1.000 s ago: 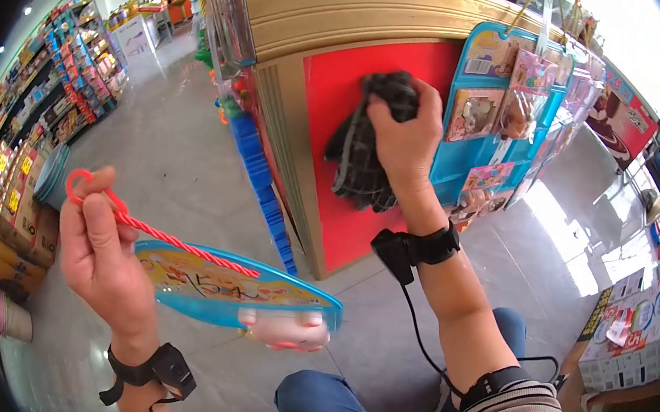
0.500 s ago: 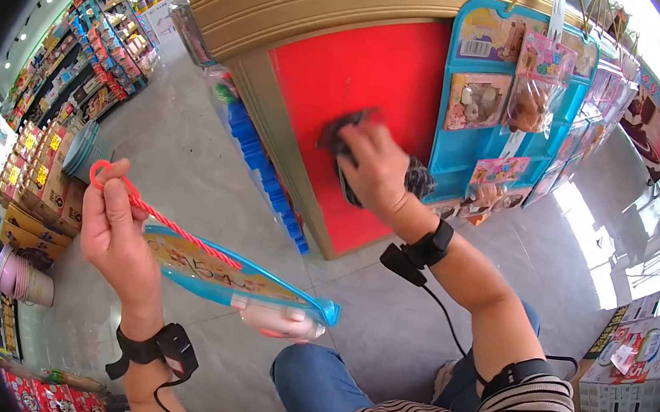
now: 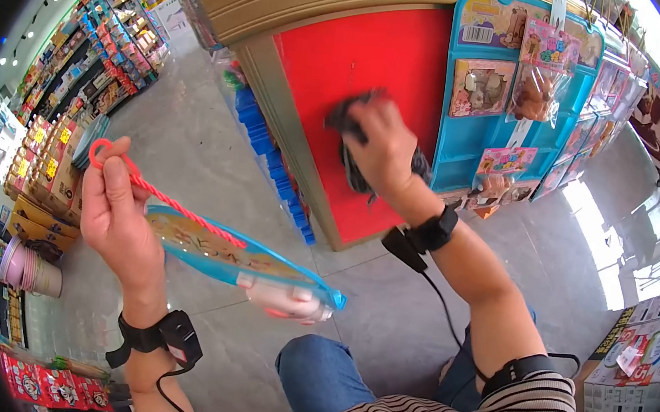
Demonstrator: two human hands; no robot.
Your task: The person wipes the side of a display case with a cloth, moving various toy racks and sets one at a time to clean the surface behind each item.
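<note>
My left hand [image 3: 123, 220] is raised at the left, its thumb and fingers pinched on a twisted red cord [image 3: 177, 206] with a loop at its end. From this cord hangs a blue-edged display board [image 3: 212, 252], tilted so that I see it nearly edge-on. A pale pink and white item [image 3: 288, 300] is attached to its lower part. My right hand [image 3: 384, 147], blurred by motion, is closed on a dark cloth [image 3: 356, 175] against the upright red panel [image 3: 345, 63]. Part of the cloth is hidden behind the hand.
A gold-brown wooden frame [image 3: 319, 4] borders the panel. To its right hangs a blue board [image 3: 460, 151] with packaged toys [image 3: 536, 95]. Blue trays [image 3: 273, 176] stand along the left side. Boxes [image 3: 635, 367] are at right; store shelves [image 3: 80, 59] are further left.
My right hand and the cloth have shifted slightly on the red panel. My left hand keeps its hold on the cord, and the camera view has moved a little.
</note>
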